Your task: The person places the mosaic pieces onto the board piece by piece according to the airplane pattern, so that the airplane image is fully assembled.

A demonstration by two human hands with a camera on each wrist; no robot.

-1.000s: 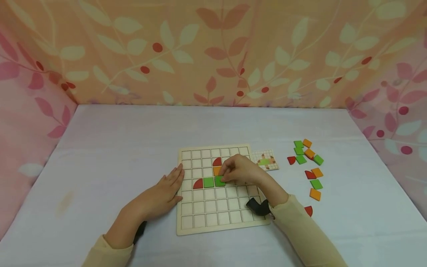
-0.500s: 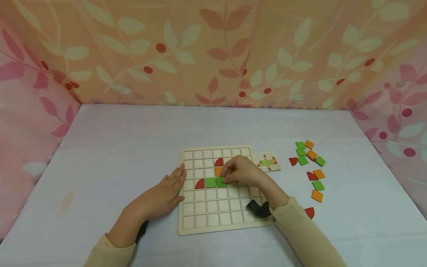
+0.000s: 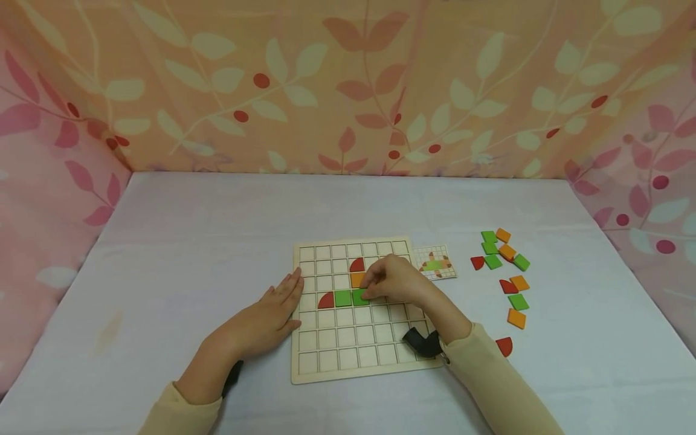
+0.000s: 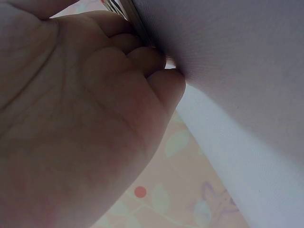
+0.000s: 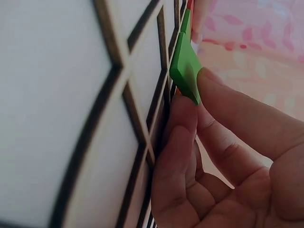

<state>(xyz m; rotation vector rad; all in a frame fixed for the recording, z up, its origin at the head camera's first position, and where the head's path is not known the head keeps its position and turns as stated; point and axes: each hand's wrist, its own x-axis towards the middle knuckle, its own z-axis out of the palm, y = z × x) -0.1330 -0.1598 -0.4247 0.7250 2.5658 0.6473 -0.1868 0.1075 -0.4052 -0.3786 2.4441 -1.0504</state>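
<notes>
A wooden grid board [image 3: 321,376] lies in the middle of the table. My left hand [image 3: 263,323] rests along its left edge, fingers stretched out; the left wrist view shows the fingertips against the board's side. My right hand [image 3: 397,281] is over the grid and pinches a green square tile [image 5: 186,66] by its edge, thumb on its upper face. That tile sits slightly tilted at its cell. Left of it lie another green square tile [image 3: 342,298] and a red quarter-circle tile [image 3: 326,300]. Above are an orange tile [image 3: 357,279], partly behind my fingers, and a red quarter-circle tile [image 3: 357,264].
A small pattern card [image 3: 435,263] lies at the board's upper right. Farther right are loose green, orange and red tiles, among them an orange square [image 3: 517,318] and a red quarter-circle [image 3: 504,346] near the right sleeve [image 3: 489,368]. Patterned curtains [image 3: 348,90] surround the table.
The head view has shifted slightly since a second ago. Both hands keep their places; the green tile under the right hand lies a little more squarely at its cell.
</notes>
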